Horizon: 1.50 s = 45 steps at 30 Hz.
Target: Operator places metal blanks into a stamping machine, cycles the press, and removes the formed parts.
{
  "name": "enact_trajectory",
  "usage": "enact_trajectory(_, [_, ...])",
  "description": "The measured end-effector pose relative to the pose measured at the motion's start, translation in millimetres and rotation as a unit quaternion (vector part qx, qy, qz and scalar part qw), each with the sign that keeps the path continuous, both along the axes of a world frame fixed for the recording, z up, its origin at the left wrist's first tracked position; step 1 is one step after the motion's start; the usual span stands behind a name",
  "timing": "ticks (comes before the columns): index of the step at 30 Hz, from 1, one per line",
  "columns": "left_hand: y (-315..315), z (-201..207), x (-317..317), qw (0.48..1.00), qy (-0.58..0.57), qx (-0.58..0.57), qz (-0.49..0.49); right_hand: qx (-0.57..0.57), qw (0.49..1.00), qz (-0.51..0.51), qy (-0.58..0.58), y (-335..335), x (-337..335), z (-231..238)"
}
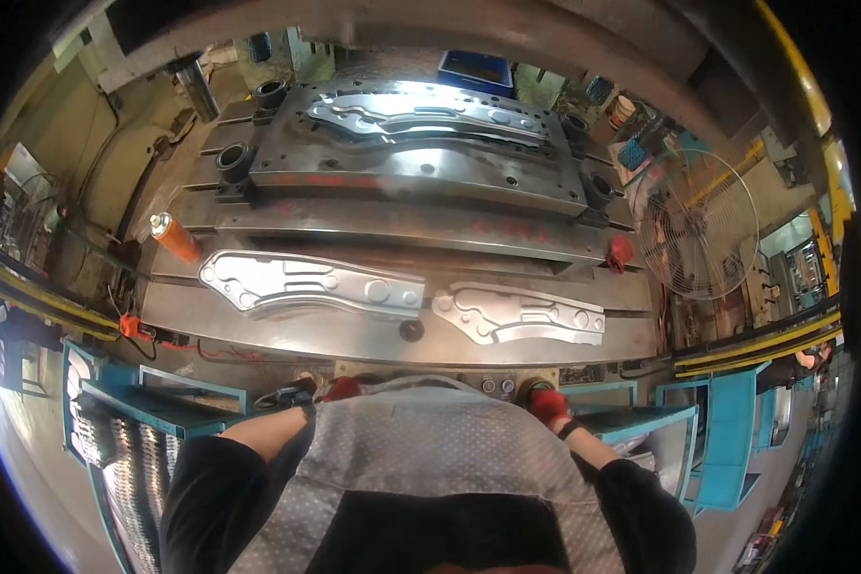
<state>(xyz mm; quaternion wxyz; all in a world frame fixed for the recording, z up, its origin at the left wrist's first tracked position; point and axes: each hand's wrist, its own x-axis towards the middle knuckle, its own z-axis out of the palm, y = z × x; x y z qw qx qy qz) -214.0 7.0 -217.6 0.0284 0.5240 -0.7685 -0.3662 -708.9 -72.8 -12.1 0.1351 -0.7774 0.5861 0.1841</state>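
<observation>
My left hand (pixel 341 389), in a red glove, is at the left end of a control panel (pixel 421 369) along the press table's front edge. My apron hides part of it. My right hand (pixel 547 406), also red-gloved, is at the panel's right end, by a round button. The fingers of both hands are too hidden to make out. Beyond them, two stamped sheet-metal parts lie on the table: a longer one (pixel 354 289) on the left and a shorter-looking one (pixel 536 316) on the right. A third stamped part (pixel 430 117) rests on the lower die (pixel 402 174).
An orange spray can (pixel 176 239) stands at the table's left. A red cloth-like item (pixel 619 253) lies at its right, near a caged fan (pixel 698 225). Guide bushings (pixel 232 163) rise at the die's corners. Blue stands (pixel 167 397) flank me; the press's upper part overhangs the die.
</observation>
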Motion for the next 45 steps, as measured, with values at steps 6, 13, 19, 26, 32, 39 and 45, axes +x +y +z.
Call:
enact_trajectory(6, [3.5,1.3,-1.1,1.000,0.000,0.003,0.001,0.018,0.999,-0.008,0.041,-2.5,4.0,-4.8])
enact_trajectory(13, [-0.3,5.6,1.4,1.000,0.004,0.000,-0.006,-0.035,0.999,0.022,-0.017,-1.4,-20.8,-56.9])
enact_trajectory(19, [-4.8,7.3,9.1,1.000,0.010,-0.013,-0.018,0.015,1.000,0.003,-0.001,-8.1,1.6,-7.2])
enact_trajectory(26, [-50.7,218.2,-10.9,0.990,-0.002,-0.105,-0.093,-0.112,0.993,0.011,-0.038,-66.0,29.4,46.5])
enact_trajectory(32, [-153.8,409.8,-67.0,0.922,0.054,-0.384,0.008,-0.189,0.957,0.153,0.160,-79.3,36.0,-23.8])
enact_trajectory(39, [-343.7,468.9,-84.9,0.909,-0.070,-0.410,0.029,-0.148,0.962,0.152,0.175,-80.9,42.7,-40.2])
enact_trajectory(45, [-468.9,441.3,-51.6,0.903,-0.161,-0.390,0.081,-0.155,0.950,0.156,0.220,-72.5,50.7,-33.0])
